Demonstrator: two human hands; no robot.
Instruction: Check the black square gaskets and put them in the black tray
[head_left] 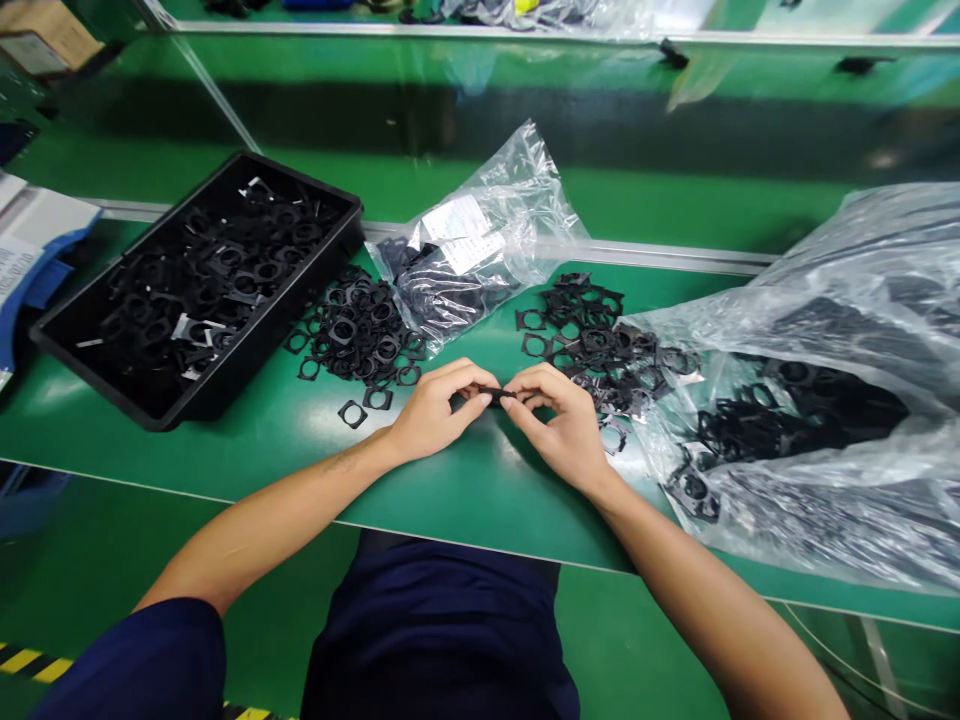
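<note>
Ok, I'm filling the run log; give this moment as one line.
left hand: pinches black part | right hand: pinches same part | left side: black tray | right side: large clear bag

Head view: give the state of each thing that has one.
Left hand: pinching the black piece
Right hand: pinching its other end
Black tray: open, loaded
Middle bag: partly filled, opening unclear
Right bag: open, partly filled
Left pile: loose
Right pile: loose
</note>
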